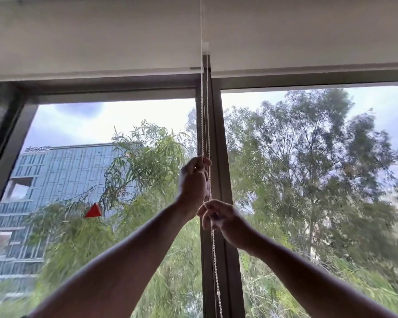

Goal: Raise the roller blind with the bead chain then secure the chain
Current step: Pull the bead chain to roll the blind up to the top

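- One view only, from a camera on the person's head, standing close to the window (115,180).
- It tilts upward and forward, taking in the raised blind (101,42) at top and the central frame post (218,134).
- Both forearms reach in from the lower edge; wide-angle bending shows at the sides.

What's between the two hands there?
Only a short stretch of bead chain in front of the window post, running from the higher left hand to the right hand, head view.

dark window frame (218,138), trees (308,157), glass building (55,171), cloudy sky (101,120)
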Tool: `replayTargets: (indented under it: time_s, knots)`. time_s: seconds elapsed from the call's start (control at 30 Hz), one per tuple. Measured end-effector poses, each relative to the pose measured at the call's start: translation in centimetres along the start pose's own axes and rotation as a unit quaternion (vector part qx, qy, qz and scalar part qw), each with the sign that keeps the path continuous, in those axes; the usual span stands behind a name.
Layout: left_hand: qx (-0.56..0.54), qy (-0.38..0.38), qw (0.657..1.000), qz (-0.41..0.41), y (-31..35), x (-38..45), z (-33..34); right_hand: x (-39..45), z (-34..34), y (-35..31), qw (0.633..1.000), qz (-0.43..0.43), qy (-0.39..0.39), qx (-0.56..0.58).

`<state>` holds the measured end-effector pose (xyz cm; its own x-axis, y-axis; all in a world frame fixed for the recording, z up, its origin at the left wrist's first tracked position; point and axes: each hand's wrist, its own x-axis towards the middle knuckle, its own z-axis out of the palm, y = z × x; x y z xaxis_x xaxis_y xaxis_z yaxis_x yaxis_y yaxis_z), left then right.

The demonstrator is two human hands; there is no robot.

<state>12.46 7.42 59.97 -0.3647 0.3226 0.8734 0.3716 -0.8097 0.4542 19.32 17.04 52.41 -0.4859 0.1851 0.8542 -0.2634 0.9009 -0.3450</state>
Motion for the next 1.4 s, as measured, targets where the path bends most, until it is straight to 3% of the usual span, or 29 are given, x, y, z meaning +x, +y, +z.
replayTargets:
  time_s: [0.13,0.23,0.43,0.63,1.0,1.4]
  knots:
    - [0.024,0.011,1.000,-0.002,-0.7,-1.0,0.4,0.9,-1.6,-2.0,0.987,0.085,0.039,0.133]
    - [0.000,-0.016,1.000,-0.018,-1.1,-2.6,1.1,3.0,-1.9,-4.2,0.962,0.091,0.079,0.244]
    - [0.013,-0.033,0.999,0.011,-1.5,-3.6,0.3,6.0,-3.1,-7.4,0.925,0.079,0.119,0.353]
    - [0.044,-0.031,0.999,-0.008,-3.8,-4.7,-1.0,6.7,-1.6,-7.6,0.959,0.069,0.099,0.258]
    - [0.018,-0.049,0.987,-0.150,-11.4,-14.0,-5.1,0.2,3.8,-2.5,0.945,0.146,0.113,0.271]
    - [0.025,-0.066,0.976,-0.204,-16.6,-23.4,-7.3,-10.1,10.7,1.9,0.915,0.209,0.109,0.327]
